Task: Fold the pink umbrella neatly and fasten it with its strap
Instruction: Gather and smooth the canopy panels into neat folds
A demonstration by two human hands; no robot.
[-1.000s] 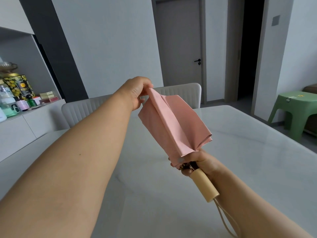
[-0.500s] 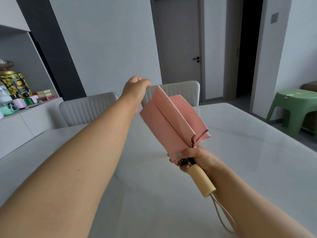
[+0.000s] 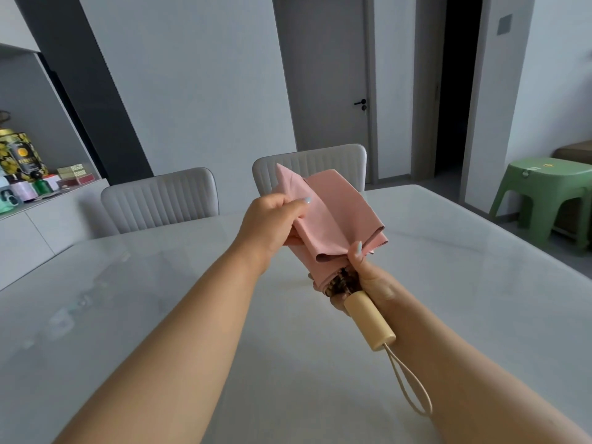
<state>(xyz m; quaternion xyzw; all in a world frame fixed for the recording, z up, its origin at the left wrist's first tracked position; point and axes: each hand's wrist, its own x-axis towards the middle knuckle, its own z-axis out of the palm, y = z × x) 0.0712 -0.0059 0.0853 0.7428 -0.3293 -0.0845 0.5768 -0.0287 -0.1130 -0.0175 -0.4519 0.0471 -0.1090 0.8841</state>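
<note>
The pink umbrella (image 3: 333, 219) is collapsed and held in the air above the table, its canopy in loose folded panels. My right hand (image 3: 362, 277) grips it where the canopy meets the pale wooden handle (image 3: 368, 320), thumb pressed on the fabric. A beige wrist loop (image 3: 410, 386) hangs from the handle's end. My left hand (image 3: 272, 222) pinches a fold of the canopy on its left side, thumb on top. The fastening strap is not visible.
A white marble-look table (image 3: 160, 315) spreads below my arms. Two grey padded chairs (image 3: 160, 200) stand at its far edge. A sideboard with tins and bottles (image 3: 22, 174) is at the left, a green plastic stool (image 3: 544, 193) at the right.
My left hand has dropped from the canopy's top tip down to its left side and now pinches a fold there. The canopy panels lie closer together, and the umbrella has tilted slightly.
</note>
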